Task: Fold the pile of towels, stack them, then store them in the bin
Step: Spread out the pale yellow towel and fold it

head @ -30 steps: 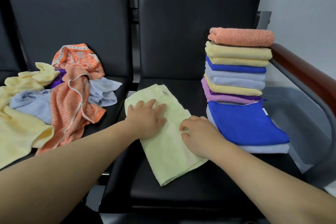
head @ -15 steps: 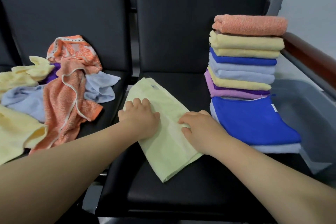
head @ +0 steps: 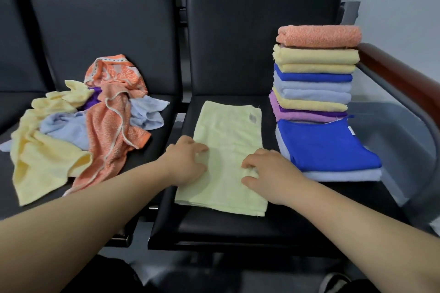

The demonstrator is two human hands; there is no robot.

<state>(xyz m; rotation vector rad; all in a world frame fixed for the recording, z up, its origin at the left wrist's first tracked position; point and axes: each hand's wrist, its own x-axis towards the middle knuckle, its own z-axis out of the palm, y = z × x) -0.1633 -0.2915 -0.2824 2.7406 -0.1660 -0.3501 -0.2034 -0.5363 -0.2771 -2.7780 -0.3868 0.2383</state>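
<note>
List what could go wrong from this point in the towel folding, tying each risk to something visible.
The stack of folded towels is tall and uneven; adding another could topple it.
The left hand and right hand bunch the pale yellow towel, so its next fold may come out crooked.
Its near-left corner lies at the left edge of the seat and might slip off.

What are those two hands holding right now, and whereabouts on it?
Both pinch the pale yellow towel, which lies flat: the left hand at its left edge, the right hand just inside its right edge, each about midway along.
</note>
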